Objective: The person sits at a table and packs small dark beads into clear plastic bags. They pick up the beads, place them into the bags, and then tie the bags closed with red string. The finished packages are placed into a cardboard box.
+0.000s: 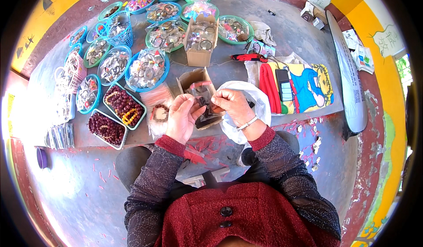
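Note:
My left hand [181,117] and my right hand [233,106] are raised together over the low table, both pinching a small clear plastic packet [203,98] with a dark bracelet inside. A silver bracelet circles my right wrist. Just beyond the packet lies an open brown cardboard box [190,80]. A white plastic bag [257,101] lies under and behind my right hand. Left of my left hand rests a beaded bracelet in a clear sleeve [159,113].
Several round trays of packed bracelets [147,68] and two rectangular trays of dark red beads [124,106] cover the table's left. An upright carton [200,39] stands further back. A colourful cloth [304,88] with a phone lies at right, a white board [350,84] beyond it.

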### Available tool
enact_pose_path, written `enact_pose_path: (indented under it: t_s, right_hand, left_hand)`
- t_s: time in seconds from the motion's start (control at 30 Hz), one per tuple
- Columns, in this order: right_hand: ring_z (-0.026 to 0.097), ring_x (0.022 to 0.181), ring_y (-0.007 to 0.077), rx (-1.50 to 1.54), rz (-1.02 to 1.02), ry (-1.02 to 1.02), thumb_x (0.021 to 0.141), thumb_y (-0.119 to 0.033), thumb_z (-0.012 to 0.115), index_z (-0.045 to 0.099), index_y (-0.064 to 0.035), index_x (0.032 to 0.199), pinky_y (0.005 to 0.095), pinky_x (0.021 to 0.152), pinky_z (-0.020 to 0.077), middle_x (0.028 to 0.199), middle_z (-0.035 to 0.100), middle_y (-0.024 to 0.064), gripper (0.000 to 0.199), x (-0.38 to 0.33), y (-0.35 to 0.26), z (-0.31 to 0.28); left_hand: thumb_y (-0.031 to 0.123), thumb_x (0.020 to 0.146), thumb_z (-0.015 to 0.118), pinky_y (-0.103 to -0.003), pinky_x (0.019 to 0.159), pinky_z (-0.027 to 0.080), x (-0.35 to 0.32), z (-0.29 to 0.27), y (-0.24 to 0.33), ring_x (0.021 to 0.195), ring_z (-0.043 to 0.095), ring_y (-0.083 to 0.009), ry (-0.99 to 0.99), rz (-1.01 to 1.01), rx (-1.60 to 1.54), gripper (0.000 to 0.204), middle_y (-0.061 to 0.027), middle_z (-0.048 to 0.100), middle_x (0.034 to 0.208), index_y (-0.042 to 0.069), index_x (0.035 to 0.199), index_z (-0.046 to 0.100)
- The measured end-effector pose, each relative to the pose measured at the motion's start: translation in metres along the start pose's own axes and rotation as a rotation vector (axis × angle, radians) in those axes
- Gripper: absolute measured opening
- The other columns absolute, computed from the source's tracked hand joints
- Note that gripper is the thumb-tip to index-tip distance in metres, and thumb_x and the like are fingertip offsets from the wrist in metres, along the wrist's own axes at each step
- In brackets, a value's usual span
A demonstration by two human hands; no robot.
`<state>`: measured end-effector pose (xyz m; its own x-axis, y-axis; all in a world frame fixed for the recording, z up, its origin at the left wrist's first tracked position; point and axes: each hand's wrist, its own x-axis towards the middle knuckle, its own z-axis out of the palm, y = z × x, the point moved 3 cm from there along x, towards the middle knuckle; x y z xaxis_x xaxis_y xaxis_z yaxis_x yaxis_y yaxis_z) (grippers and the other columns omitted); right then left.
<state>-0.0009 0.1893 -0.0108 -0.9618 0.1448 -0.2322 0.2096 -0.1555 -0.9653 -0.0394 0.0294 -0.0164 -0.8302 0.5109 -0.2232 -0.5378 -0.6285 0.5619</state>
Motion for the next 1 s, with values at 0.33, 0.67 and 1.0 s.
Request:
enact_pose_path:
  t_s: [0.33,0.67,1.0]
  right_hand:
    - [0.059,0.064,0.0093,-0.027,-0.040,-0.020,0.083,-0.009,0.061,0.062,0.0011,0.082,0.0227,0.060,0.0492,0.071,0.061,0.0029,0.011,-0.001,0.000,0.003]
    - [0.060,0.066,0.0110,0.104,0.066,-0.090,0.082,-0.010,0.061,0.061,0.0007,0.084,0.0228,0.060,0.0495,0.075,0.062,0.0042,0.011,-0.002,0.002,0.003]
    - [0.056,0.078,0.0092,0.092,-0.147,-0.004,0.082,-0.011,0.062,0.062,0.0014,0.089,0.0212,0.072,0.0449,0.078,0.062,0.0036,0.014,-0.001,-0.008,0.009]
  left_hand:
    - [0.002,0.085,0.055,-0.021,0.071,0.052,0.000,-0.004,-0.006,0.080,0.059,-0.0111,0.059,-0.091,0.202,0.019,-0.0062,0.061,0.095,-0.002,0.104,0.058]
    - [-0.001,0.085,0.052,-0.023,0.074,0.053,-0.002,0.009,0.005,0.084,0.061,-0.0152,0.016,-0.078,0.088,0.018,-0.0118,0.061,0.100,-0.004,0.102,0.058]
    - [0.006,0.088,0.051,-0.027,0.073,0.054,-0.003,0.005,-0.002,0.086,0.061,-0.0160,0.014,-0.088,0.157,0.017,-0.0109,0.062,0.097,-0.003,0.099,0.060]
